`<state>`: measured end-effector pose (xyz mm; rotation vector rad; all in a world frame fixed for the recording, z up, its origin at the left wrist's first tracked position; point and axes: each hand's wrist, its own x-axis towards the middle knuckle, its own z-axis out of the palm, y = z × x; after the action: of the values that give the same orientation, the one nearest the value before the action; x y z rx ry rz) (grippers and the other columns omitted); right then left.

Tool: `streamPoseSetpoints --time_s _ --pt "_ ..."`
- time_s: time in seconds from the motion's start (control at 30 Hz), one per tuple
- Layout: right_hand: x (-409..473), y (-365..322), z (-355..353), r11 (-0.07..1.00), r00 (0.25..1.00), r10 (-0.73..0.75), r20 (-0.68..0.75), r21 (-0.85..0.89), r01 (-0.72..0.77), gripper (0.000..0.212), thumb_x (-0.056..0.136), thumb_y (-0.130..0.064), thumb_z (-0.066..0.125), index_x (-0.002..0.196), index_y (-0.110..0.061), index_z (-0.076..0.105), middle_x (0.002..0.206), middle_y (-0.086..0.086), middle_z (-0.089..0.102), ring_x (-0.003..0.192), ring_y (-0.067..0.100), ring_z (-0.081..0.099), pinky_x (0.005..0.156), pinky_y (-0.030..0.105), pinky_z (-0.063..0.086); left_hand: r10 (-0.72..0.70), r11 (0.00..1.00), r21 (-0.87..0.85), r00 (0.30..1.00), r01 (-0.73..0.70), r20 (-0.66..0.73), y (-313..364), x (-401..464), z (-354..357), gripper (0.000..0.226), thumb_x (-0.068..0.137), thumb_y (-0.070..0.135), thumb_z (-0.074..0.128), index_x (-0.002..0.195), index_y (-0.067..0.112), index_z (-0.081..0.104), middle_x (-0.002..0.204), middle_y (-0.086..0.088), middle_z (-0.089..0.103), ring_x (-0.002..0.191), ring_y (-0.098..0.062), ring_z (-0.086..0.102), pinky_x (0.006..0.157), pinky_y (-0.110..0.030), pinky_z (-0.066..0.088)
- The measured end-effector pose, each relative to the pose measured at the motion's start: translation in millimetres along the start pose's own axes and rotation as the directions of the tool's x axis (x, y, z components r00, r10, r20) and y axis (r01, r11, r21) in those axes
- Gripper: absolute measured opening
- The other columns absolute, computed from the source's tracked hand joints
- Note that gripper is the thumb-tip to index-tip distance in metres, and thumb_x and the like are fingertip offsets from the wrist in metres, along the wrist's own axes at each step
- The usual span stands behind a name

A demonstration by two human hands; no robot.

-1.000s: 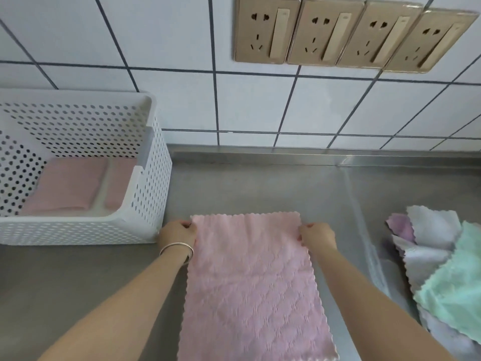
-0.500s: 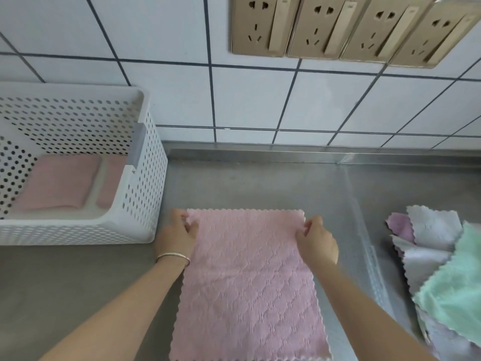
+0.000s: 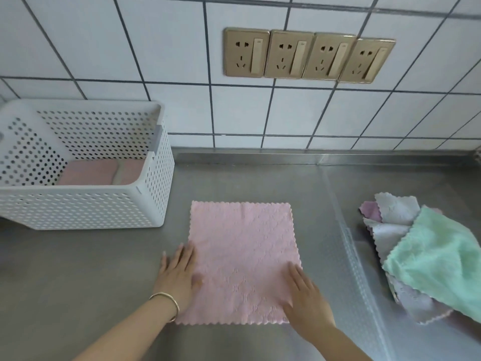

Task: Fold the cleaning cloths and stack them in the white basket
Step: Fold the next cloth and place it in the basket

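A pink cleaning cloth (image 3: 242, 259) lies spread flat on the steel counter in front of me. My left hand (image 3: 178, 276) rests flat on its near left edge, fingers straight. My right hand (image 3: 305, 298) lies flat on its near right corner, fingers straight too. The white perforated basket (image 3: 86, 207) stands to the left of the cloth, with folded pink cloths (image 3: 88, 173) on its floor. A loose pile of cloths (image 3: 390, 225) in grey and purple, topped by a green cloth (image 3: 437, 259), sits at the right.
The steel counter (image 3: 78, 269) ends at a tiled wall with a row of gold sockets (image 3: 307, 56). A raised ridge (image 3: 351, 243) runs front to back between the pink cloth and the pile.
Both hands have let go of the cloth's far corners and slid back to its near edge, now lying flat. The cloth lies spread out square.
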<state>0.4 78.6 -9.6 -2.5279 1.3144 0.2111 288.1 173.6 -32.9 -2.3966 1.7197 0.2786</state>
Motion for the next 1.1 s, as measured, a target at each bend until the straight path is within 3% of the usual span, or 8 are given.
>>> streamPoseSetpoints --time_s 0.13,0.3,0.47,0.6,0.73,0.93,1.03,1.1 --pt "-12.3 -1.8 14.0 0.992 0.988 -0.126 -0.085 -0.012 0.126 0.067 0.037 -0.046 0.080 0.098 -0.022 0.065 0.103 -0.001 0.070 0.102 0.017 0.051 0.090 0.030 0.038 0.116 0.992 -0.071 0.986 -0.108 0.116 15.3 -21.7 -2.8 0.069 0.063 0.049 0.037 0.111 0.010 0.067 0.122 -0.006 0.064 0.120 -0.023 0.039 0.112 -0.040 -0.002" --pt "-28.4 -12.5 22.0 0.977 0.977 -0.204 -0.060 0.048 0.207 0.066 0.043 -0.036 0.068 0.105 -0.023 0.048 0.107 -0.002 0.070 0.103 0.015 0.058 0.065 0.022 0.056 0.268 0.958 -0.136 0.956 -0.251 0.123 35.9 -42.1 12.2 0.090 0.051 0.071 0.043 0.119 0.013 0.045 0.130 -0.012 0.045 0.125 -0.033 0.034 0.109 -0.035 0.006" --pt "-23.6 -6.0 16.1 0.983 0.976 -0.149 -0.157 0.084 0.163 0.041 0.057 -0.009 0.052 0.091 -0.022 0.072 0.102 -0.009 0.071 0.092 0.010 0.067 0.056 0.018 0.053 0.227 0.972 -0.066 0.974 -0.225 0.024 33.3 -44.7 17.6 0.091 0.040 0.066 0.047 0.115 0.015 0.051 0.122 -0.015 0.057 0.117 -0.031 0.042 0.107 -0.035 0.012" --pt "-17.0 0.4 13.9 0.981 0.982 0.001 -0.188 0.192 0.036 0.041 0.066 -0.015 0.040 0.083 -0.032 0.074 0.101 -0.021 0.069 0.095 -0.002 0.052 0.062 0.020 0.052 0.234 0.968 -0.103 0.972 -0.230 0.028 24.1 -43.4 12.7 0.087 0.022 0.048 0.061 0.106 0.023 0.067 0.112 -0.003 0.068 0.105 -0.022 0.065 0.084 -0.031 0.055" --pt "-10.2 -1.8 -2.1 0.864 0.977 0.210 -0.021 0.472 -0.176 0.029 0.091 -0.016 0.047 0.095 -0.035 0.068 0.094 -0.010 0.066 0.091 0.015 0.059 0.072 0.020 0.045 0.272 0.951 -0.160 0.962 -0.263 0.036 5.6 -44.4 8.9 0.089 0.015 0.042 0.069 0.104 0.029 0.062 0.112 0.012 0.065 0.094 -0.006 0.069 0.071 -0.027 0.055" --pt "-3.9 10.9 -23.8 0.841 0.965 0.202 0.166 0.476 -0.258 0.032 0.095 -0.022 0.048 0.064 -0.027 0.049 0.060 -0.004 0.048 0.060 0.010 0.044 0.053 0.017 0.033 0.174 0.877 -0.457 0.985 -0.148 0.014 -11.4 -55.7 -12.0 0.040 0.082 0.019 0.053 0.120 0.031 0.057 0.120 0.020 0.060 0.113 -0.003 0.058 0.096 -0.025 0.045" --pt "-3.9 18.7 -30.8 0.864 0.953 0.174 0.247 0.426 -0.268 0.024 0.095 -0.024 0.048 0.073 -0.018 0.057 0.067 -0.002 0.051 0.066 0.014 0.045 0.053 0.018 0.030 0.056 0.763 -0.646 0.997 -0.004 0.060 -21.4 -55.9 -20.5 0.030 0.088 0.027 0.053 0.092 0.054 0.063 0.091 0.038 0.064 0.096 -0.004 0.063 0.085 -0.020 0.044" --pt "-4.5 21.6 -37.4 0.874 0.934 0.150 0.325 0.399 -0.279 0.033 0.095 -0.023 0.048 0.063 -0.018 0.046 0.061 -0.004 0.042 0.057 0.009 0.038 0.050 0.020 0.025 -0.014 0.699 -0.711 0.995 0.080 0.098 -24.4 -56.6 -26.1 0.020 0.085 0.038 0.054 0.070 0.048 0.061 0.074 0.015 0.068 0.074 -0.008 0.061 0.070 -0.023 0.044"
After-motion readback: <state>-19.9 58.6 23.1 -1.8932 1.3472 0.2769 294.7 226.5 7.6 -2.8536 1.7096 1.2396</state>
